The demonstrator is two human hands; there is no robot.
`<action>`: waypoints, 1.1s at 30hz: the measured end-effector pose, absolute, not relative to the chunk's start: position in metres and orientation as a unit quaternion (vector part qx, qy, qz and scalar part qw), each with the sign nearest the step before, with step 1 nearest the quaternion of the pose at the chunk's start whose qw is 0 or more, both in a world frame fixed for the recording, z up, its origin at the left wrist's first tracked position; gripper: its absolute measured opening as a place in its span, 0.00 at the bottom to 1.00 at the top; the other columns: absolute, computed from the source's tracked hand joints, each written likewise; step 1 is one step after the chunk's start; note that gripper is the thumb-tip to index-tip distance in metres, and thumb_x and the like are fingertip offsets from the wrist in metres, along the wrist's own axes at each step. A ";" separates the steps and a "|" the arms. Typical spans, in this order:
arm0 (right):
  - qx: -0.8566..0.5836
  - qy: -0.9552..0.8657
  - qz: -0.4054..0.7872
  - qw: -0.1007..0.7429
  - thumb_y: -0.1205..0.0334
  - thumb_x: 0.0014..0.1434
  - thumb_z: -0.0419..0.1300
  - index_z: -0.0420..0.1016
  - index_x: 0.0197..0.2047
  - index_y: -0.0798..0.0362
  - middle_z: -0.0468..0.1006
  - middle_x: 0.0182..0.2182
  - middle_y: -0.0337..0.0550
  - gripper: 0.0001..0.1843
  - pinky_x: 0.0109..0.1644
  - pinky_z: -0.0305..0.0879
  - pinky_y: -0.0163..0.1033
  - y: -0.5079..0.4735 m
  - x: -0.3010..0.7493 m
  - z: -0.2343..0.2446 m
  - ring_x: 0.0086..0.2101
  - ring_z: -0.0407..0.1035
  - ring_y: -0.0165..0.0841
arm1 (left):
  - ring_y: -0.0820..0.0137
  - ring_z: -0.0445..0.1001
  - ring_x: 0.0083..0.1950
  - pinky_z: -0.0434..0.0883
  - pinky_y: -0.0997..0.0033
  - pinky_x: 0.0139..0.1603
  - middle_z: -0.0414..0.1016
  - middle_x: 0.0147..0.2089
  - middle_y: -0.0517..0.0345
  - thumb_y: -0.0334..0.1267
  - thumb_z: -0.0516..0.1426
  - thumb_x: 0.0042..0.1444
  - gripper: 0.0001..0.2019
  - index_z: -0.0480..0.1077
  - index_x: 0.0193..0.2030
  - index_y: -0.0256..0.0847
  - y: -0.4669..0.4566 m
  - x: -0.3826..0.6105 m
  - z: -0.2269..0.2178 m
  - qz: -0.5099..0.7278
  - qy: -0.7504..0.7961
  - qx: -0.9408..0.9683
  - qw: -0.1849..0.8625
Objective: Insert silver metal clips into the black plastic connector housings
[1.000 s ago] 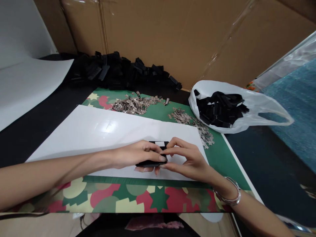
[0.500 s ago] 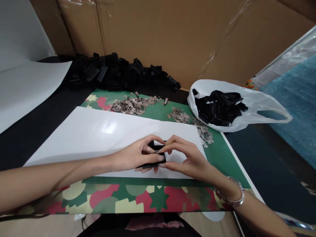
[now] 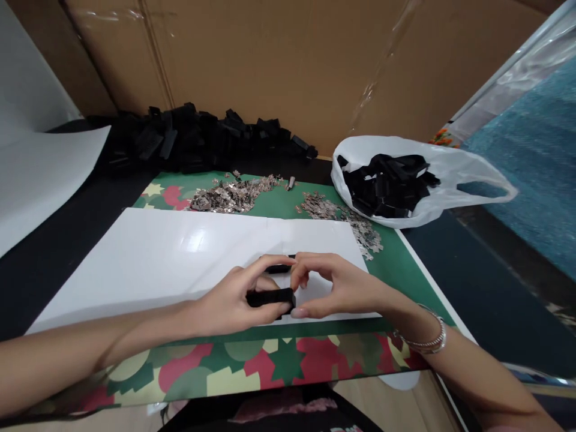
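Over white paper [image 3: 157,258], we hold a black clip [image 3: 270,297].
Crosswise: left hand [image 3: 229,303] grips it, right hand [image 3: 342,291] pinches its end.

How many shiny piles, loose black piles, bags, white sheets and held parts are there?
Piles of metal bits: 2
Loose pile of black parts: 1
Plastic bag: 1
White sheets: 2
Black part held by left hand and right hand: 1
Total: 7
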State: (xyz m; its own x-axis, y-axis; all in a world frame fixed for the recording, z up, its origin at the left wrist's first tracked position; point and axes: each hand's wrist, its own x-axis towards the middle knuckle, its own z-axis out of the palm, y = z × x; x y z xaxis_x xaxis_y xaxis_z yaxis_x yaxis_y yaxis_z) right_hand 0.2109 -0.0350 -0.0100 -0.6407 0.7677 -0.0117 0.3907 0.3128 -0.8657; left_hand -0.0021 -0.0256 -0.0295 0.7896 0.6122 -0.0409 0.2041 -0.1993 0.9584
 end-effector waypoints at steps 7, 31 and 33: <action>-0.369 -0.798 0.423 0.222 0.58 0.50 0.65 0.70 0.32 0.52 0.68 0.30 0.38 0.10 0.37 0.62 0.35 -0.036 0.214 -0.010 0.33 0.63 0.29 | 0.73 0.71 0.28 0.66 0.73 0.32 0.75 0.28 0.63 0.39 0.55 0.57 0.22 0.54 0.57 0.42 -0.027 -0.001 -0.031 0.179 0.304 0.774 0.526; -0.430 -0.809 0.307 0.257 0.65 0.49 0.65 0.74 0.31 0.54 0.68 0.25 0.37 0.05 0.34 0.62 0.34 -0.038 0.214 0.000 0.28 0.65 0.28 | 0.69 0.74 0.33 0.68 0.73 0.30 0.76 0.38 0.57 0.42 0.53 0.58 0.21 0.51 0.56 0.45 -0.033 0.005 -0.034 0.218 0.351 0.759 0.503; -0.439 -0.816 0.266 0.268 0.64 0.50 0.65 0.74 0.32 0.53 0.69 0.26 0.38 0.05 0.35 0.62 0.35 -0.037 0.225 0.011 0.28 0.66 0.28 | 0.67 0.74 0.41 0.70 0.71 0.34 0.73 0.50 0.50 0.42 0.55 0.57 0.25 0.48 0.58 0.46 -0.032 0.004 -0.034 0.238 0.331 0.758 0.509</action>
